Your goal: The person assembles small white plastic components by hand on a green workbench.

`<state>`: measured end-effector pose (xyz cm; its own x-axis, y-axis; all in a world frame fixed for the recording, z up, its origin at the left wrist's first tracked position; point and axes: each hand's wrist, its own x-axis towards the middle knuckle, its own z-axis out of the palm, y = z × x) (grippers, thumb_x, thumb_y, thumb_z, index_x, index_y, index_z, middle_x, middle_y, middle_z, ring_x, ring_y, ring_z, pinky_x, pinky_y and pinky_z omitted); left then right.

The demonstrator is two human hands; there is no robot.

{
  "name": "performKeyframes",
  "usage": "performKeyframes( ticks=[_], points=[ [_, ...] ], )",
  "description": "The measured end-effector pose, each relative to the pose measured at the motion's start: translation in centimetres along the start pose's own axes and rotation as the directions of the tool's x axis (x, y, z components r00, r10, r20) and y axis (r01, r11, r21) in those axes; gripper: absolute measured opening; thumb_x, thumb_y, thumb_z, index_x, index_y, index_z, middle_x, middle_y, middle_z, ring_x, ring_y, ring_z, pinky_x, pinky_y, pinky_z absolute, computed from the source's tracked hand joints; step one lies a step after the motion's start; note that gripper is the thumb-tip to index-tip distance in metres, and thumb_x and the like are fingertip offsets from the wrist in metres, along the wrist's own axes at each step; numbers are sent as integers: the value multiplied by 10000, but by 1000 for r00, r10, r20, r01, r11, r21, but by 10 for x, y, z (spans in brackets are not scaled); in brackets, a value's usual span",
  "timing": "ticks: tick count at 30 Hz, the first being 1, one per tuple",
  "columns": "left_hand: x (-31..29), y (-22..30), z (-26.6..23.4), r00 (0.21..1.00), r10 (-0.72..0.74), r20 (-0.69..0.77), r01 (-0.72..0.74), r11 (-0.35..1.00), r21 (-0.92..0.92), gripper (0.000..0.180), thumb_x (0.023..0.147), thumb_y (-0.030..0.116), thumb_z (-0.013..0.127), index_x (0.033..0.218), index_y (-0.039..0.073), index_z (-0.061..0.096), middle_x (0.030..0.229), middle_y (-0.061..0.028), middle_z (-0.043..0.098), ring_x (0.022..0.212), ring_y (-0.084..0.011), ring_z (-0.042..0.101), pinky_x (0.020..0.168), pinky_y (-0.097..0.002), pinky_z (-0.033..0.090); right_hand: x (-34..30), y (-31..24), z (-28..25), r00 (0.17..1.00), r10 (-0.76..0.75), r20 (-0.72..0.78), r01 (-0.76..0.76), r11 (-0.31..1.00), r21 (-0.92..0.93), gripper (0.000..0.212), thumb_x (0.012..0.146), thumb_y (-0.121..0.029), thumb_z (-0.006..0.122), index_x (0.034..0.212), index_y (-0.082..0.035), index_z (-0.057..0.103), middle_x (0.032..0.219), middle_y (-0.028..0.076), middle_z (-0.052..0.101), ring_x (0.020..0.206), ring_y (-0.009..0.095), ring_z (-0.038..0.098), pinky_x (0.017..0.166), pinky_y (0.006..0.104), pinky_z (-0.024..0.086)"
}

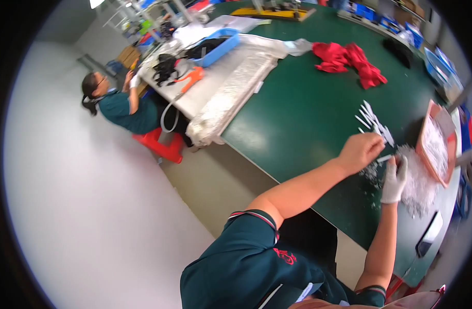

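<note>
Over the right part of the green table my bare left hand (363,152) has its fingers curled closed; what they hold, if anything, is hidden. Just beside it, my right hand (394,181) wears a white glove with bare fingertips and pinches a short white stick-like piece (384,158). Several slim white pieces (371,119) lie in a loose group beyond my hands. Small clear scraps (371,175) are scattered under and left of the gloved hand. To its right spreads a heap of thin clear plastic bits (418,183).
A salmon-coloured basket (428,116) with white pieces inside stands at the right. A phone (429,234) lies near the right edge. Red cloths (344,57) lie farther back. At left, a co-worker (125,110) sits by a table with a blue bin (223,49) and an orange-handled tool (193,77).
</note>
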<state>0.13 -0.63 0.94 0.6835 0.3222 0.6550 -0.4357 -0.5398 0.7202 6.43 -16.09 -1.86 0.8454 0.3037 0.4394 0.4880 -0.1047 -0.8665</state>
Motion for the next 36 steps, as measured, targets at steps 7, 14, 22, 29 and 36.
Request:
performKeyframes(
  ticks=[7, 14, 22, 29, 36],
  points=[
    [-1, 0, -10, 1000, 23, 21, -24, 1000, 20, 125, 794, 67, 703, 889, 53, 623, 762, -114, 626, 676, -280, 612, 613, -337, 485, 13, -37, 1, 993, 28, 117, 3, 966, -258, 233, 886, -272, 642, 980, -68, 579, 776, 156, 642, 725, 319, 646, 663, 371, 500],
    [-1, 2, -1, 990, 50, 134, -59, 996, 60, 120, 789, 33, 693, 884, 60, 624, 763, -71, 628, 654, -221, 581, 579, -305, 456, 10, -51, -12, 990, 82, 118, -24, 902, -432, 331, 846, -378, 675, 919, -68, 587, 724, 143, 628, 699, 341, 640, 628, 395, 500],
    [-4, -4, -2, 977, 95, 191, -109, 992, 65, 144, 799, -47, 667, 912, 41, 657, 821, -30, 672, 706, -126, 594, 623, -240, 478, 10, -56, -12, 985, 87, 152, -1, 868, -496, 316, 845, -362, 663, 833, -56, 582, 677, 155, 607, 655, 355, 617, 602, 401, 490],
    [0, 2, 0, 981, 114, 154, -120, 992, 27, 130, 773, -3, 681, 873, 72, 647, 783, -44, 660, 713, -222, 610, 625, -313, 483, 11, -56, -12, 983, 73, 167, 29, 845, -535, 281, 841, -353, 648, 834, -77, 594, 686, 146, 624, 666, 353, 625, 613, 417, 498],
    [1, 1, -1, 977, 140, 160, -147, 989, 32, 154, 750, -30, 681, 867, 67, 658, 784, -38, 669, 720, -226, 618, 640, -316, 492, 11, -55, -13, 985, 20, 171, 81, 820, -566, 277, 840, -352, 636, 801, -83, 586, 686, 143, 621, 681, 350, 630, 617, 438, 496]
  ],
)
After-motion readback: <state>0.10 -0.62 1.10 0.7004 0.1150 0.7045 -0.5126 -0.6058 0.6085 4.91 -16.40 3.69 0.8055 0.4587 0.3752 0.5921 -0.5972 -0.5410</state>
